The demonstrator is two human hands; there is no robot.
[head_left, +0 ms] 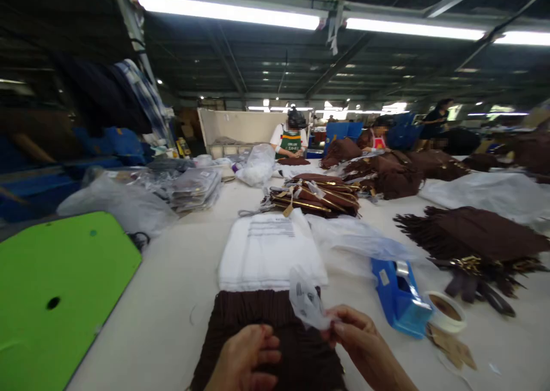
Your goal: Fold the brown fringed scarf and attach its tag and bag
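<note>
A small clear bag [307,302] is pinched at its lower end by the right hand [365,345], thumb and fingertips closed on it. Its long axis is tilted up and leftward. It is held over a brown pleated garment [262,322] at the near table edge, whose pleats run toward a white stack [268,251]. The left hand [247,359] is laid on the garment, fingers curled; whether it grips the fabric cannot be told.

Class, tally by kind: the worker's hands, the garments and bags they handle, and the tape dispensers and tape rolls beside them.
hands: 2, left hand, right hand
pleated brown garment: 1
small clear bag: 1
blue tape dispenser: 1
tape roll: 1
Total: 6
</note>
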